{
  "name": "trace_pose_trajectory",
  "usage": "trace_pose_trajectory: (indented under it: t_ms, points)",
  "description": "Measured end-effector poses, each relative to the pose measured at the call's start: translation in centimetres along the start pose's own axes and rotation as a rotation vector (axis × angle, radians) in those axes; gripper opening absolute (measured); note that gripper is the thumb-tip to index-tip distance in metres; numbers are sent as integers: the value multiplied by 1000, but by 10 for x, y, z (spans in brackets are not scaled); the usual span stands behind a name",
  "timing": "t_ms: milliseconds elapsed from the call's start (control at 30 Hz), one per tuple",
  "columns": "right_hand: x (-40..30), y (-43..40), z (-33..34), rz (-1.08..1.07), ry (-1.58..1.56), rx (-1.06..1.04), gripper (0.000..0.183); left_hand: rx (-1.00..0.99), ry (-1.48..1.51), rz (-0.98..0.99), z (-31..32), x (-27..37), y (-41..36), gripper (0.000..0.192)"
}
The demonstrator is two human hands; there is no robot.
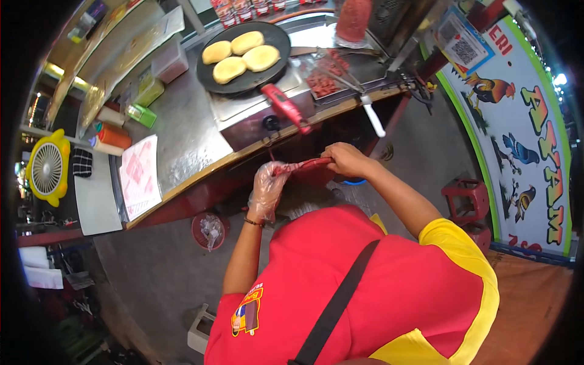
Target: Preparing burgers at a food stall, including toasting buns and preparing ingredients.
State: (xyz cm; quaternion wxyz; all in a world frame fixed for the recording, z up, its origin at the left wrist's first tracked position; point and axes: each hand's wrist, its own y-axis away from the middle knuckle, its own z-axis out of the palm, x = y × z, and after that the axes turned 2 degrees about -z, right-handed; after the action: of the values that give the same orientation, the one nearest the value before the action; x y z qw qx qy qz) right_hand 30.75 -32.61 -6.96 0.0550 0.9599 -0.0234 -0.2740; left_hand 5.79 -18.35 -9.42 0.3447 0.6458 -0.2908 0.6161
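My left hand (268,185) wears a clear plastic glove and grips one end of a narrow red strip (310,163). My bare right hand (347,159) pinches its other end, so it runs stretched between them at waist height. Whether the strip is cloth or a packet cannot be told. Beyond my hands, a black frying pan (244,57) with a red handle (285,107) rests on a steel gas stove (255,121). Several pale yellow bun-like rounds (261,58) lie in the pan.
A white-handled spatula (373,116) overhangs the counter edge by a tray of chopped red meat (321,82). Left on the counter are printed papers (140,175), sauce bottles (114,136) and a green box (142,115). A red bin (210,232) and stools (465,198) stand on the floor.
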Motion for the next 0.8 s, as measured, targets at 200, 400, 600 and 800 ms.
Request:
trace_pose_trajectory:
  t_ms: [200,400,600,800]
  points:
    - [127,29,44,85,149,287,31,256,-253,115,89,-100,-17,10]
    - [193,100,-26,138,241,676,44,91,-354,258,212,-32,-57,12]
    - [210,224,-113,259,337,812,49,-305,-462,517,311,34,-79,18]
    - [233,335,-67,634,228,194,26,-781,-562,494,329,46,-83,40]
